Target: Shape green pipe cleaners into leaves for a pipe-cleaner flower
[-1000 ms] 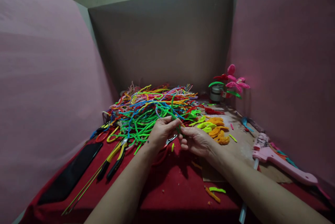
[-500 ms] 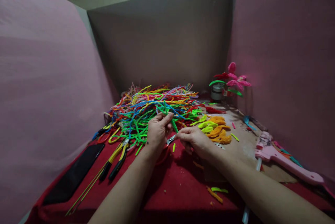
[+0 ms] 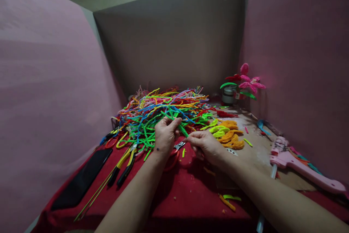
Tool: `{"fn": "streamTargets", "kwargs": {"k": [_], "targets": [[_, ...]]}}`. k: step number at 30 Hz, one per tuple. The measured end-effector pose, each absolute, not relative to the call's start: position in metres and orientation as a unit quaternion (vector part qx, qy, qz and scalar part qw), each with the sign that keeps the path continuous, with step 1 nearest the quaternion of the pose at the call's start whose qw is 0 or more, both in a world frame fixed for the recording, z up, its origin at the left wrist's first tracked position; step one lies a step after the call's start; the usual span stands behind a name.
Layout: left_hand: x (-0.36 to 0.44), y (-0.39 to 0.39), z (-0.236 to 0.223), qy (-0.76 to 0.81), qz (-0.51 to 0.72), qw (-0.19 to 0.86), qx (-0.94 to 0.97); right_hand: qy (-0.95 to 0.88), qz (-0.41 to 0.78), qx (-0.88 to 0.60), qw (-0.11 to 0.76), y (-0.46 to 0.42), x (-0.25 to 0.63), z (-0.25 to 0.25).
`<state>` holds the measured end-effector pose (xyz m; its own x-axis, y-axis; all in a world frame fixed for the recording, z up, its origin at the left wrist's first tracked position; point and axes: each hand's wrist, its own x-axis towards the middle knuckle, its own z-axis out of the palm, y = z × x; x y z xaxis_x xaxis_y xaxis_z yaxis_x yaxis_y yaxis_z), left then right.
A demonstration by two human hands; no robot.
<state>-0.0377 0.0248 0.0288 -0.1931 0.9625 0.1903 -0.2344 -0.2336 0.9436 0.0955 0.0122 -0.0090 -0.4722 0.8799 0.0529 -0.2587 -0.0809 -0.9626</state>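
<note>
My left hand [image 3: 167, 131] pinches a green pipe cleaner [image 3: 182, 130] between thumb and fingers, and part of it sticks out past the thumb toward the pile. At its lower end, the fingertips of my right hand [image 3: 202, 144] are closed on the tip. Behind both hands spreads a heap of coloured pipe cleaners [image 3: 147, 116], with green strands at the front. Scissors [image 3: 178, 147] with red handles lie on the cloth under the hands, partly covered by my left wrist.
Yellow-handled pliers [image 3: 127, 162] and a black phone [image 3: 81, 180] lie left on the red cloth [image 3: 185, 204]. Orange petals [image 3: 231, 136] and yellow ones [image 3: 218, 130] sit on cardboard at right, near a pink glue gun [image 3: 302, 169]. Pink pipe-cleaner flowers [image 3: 251, 83] stand at the back right.
My hands have lowered and drawn slightly apart, with the green pipe cleaner now slanting between them. My right fingers shifted to its lower end. The view has moved a little.
</note>
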Motion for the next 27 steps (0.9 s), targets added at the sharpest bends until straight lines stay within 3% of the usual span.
{"fn": "streamTargets", "kwargs": {"k": [5, 15, 22, 27], "targets": [[-0.041, 0.027, 0.026, 0.420, 0.630, 0.496, 0.425, -0.501, 0.685, -0.292, 0.441, 0.012, 0.096, -0.009], [-0.050, 0.025, 0.038, 0.288, 0.615, 0.634, 0.369, -0.474, 0.703, -0.280, 0.450, 0.019, 0.098, -0.011], [-0.046, 0.028, 0.035, 0.321, 0.696, 0.528, 0.365, -0.525, 0.662, -0.323, 0.427, 0.015, 0.095, -0.009], [-0.046, 0.028, 0.033, 0.391, 0.681, 0.465, 0.409, -0.663, 0.483, -0.372, 0.434, 0.013, 0.091, -0.009]]}}
